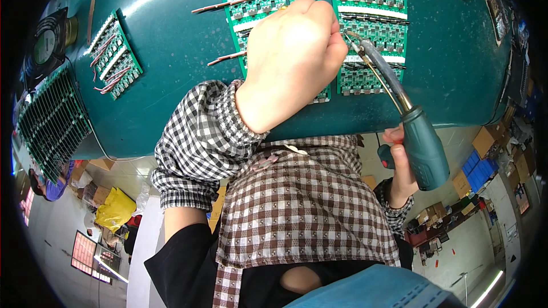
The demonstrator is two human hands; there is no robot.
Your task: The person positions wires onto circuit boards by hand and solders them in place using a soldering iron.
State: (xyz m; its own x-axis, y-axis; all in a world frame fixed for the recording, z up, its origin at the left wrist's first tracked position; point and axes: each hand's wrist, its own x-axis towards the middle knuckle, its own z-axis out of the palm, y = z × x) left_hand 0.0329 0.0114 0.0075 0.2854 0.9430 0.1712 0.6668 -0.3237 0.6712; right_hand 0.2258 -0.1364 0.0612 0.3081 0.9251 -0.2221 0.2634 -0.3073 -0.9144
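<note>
Gripping a soldering gun [425, 151] in the right hand [402, 164], with tip [354, 44] beside the left hand [294, 63], curled over circuit boards [377, 37], hold impossible to tell.

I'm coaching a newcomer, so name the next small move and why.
Probably ease the tip of the soldering iron onto the right-side circuit panel, with the left hand steady. The right hand holds the iron, its tip appears over that panel's left edge beside the left hand, and contact is unclear.

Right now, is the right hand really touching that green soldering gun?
Touching. The head view shows the right hand holding the green soldering gun, fingers against its handle with no visible gap.
</note>
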